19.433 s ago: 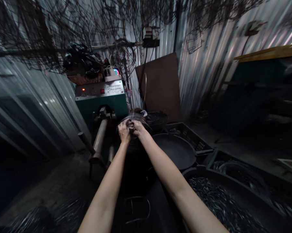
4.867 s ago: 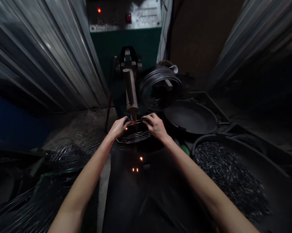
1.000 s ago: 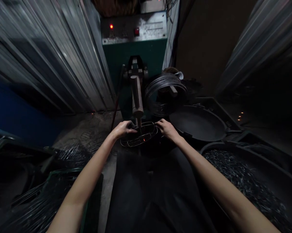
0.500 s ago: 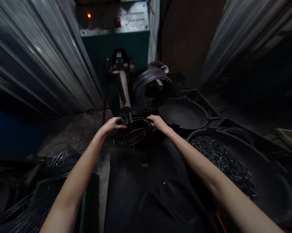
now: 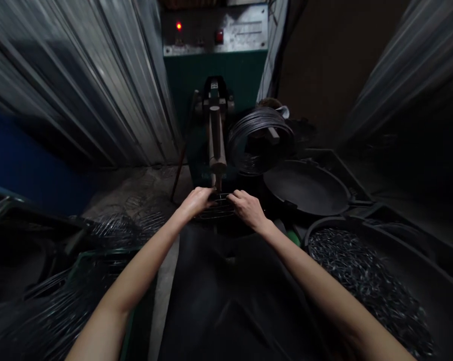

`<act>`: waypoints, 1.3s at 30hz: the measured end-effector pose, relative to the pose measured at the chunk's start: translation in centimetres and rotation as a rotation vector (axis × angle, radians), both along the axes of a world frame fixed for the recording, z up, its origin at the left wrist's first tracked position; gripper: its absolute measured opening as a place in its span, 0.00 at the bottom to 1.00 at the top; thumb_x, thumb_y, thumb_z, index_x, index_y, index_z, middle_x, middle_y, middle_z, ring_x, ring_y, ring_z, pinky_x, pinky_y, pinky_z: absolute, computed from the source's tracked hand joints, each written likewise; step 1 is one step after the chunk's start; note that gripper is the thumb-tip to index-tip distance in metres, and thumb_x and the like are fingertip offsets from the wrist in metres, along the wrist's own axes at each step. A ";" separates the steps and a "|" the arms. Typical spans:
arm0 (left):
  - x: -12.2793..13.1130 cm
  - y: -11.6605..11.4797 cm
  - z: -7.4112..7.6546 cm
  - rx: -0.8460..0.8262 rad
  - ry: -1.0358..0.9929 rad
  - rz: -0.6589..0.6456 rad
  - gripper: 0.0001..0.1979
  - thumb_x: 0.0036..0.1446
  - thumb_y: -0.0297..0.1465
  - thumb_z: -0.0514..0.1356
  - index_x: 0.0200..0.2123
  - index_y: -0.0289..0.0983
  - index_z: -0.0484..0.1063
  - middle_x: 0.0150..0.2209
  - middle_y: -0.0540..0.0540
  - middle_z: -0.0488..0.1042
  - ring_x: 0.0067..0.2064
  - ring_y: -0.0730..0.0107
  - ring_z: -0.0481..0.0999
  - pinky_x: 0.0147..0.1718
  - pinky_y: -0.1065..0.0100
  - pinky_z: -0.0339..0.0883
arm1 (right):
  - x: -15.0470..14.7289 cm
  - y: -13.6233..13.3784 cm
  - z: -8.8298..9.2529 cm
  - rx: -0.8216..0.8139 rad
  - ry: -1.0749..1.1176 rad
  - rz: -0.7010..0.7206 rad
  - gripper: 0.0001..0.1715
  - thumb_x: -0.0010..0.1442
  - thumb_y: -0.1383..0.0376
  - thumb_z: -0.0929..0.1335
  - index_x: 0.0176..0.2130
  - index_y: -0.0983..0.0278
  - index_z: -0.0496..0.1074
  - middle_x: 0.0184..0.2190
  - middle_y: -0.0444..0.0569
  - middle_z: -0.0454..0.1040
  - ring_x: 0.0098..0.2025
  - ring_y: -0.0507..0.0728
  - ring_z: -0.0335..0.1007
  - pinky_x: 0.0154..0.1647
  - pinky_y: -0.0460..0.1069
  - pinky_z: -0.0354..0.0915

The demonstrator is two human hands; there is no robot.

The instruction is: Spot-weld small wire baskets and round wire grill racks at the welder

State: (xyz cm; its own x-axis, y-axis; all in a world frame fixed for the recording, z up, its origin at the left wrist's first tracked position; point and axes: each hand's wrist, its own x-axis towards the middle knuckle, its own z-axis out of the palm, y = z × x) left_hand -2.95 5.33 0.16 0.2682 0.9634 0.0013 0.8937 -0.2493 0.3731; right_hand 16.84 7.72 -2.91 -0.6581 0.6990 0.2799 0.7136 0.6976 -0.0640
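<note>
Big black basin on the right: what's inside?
The basin holds a heap of small, shiny, metal-looking pieces. Its floor under them is covered, and the right forearm hides part of the near side.

A corrugated wall (image 5: 76,75) rises at ten o'clock, a blue panel (image 5: 26,155) at nine. A green-rimmed crate (image 5: 98,252) sits at eight, a brown board (image 5: 331,65) stands at two.

A black apron-like covering (image 5: 214,301) was worn, lower centre of frame; surface smooth, dully shiny, creased toward the bottom edge, small pale mark (image 5: 231,259) near its top. Left hand (image 5: 196,201) and right hand (image 5: 248,208), mid-frame, were bare, forearms (image 5: 145,263) likewise
</note>
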 end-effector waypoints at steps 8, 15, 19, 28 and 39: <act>-0.2 0.0 -0.8 -0.043 -0.011 0.002 0.13 0.52 0.32 0.61 0.41 0.34 0.72 0.38 0.43 0.76 0.39 0.63 0.75 0.38 0.71 0.64 | -0.6 -0.4 -0.2 -0.141 0.092 -0.041 0.12 0.61 0.55 0.67 0.37 0.62 0.72 0.33 0.49 0.69 0.36 0.56 0.63 0.31 0.48 0.56; -0.2 0.3 0.8 -0.087 -0.087 0.037 0.15 0.50 0.35 0.63 0.40 0.35 0.73 0.36 0.45 0.76 0.38 0.63 0.74 0.36 0.71 0.64 | -0.9 0.4 0.6 -0.137 0.124 -0.052 0.11 0.60 0.56 0.67 0.36 0.61 0.71 0.32 0.48 0.69 0.36 0.56 0.63 0.30 0.49 0.56; -0.3 0.6 1.0 -0.085 -0.111 0.048 0.14 0.49 0.36 0.63 0.39 0.34 0.73 0.36 0.45 0.76 0.38 0.63 0.74 0.35 0.70 0.63 | -1.0 0.9 1.0 -0.099 0.149 -0.040 0.11 0.63 0.57 0.65 0.35 0.60 0.72 0.31 0.47 0.69 0.35 0.55 0.62 0.29 0.49 0.55; 0.1 0.7 0.3 -0.043 -0.068 0.023 0.13 0.53 0.35 0.61 0.39 0.34 0.72 0.36 0.43 0.76 0.37 0.62 0.74 0.36 0.70 0.63 | -0.9 0.9 0.4 -0.042 0.101 -0.042 0.15 0.63 0.53 0.63 0.37 0.60 0.71 0.33 0.48 0.69 0.38 0.57 0.62 0.28 0.49 0.54; 0.3 0.5 -0.3 -0.023 -0.082 0.039 0.13 0.52 0.33 0.63 0.41 0.34 0.73 0.37 0.43 0.77 0.38 0.62 0.75 0.37 0.70 0.64 | -0.6 1.5 0.4 -0.131 0.119 -0.017 0.13 0.62 0.54 0.65 0.37 0.61 0.72 0.32 0.48 0.70 0.38 0.56 0.64 0.32 0.48 0.57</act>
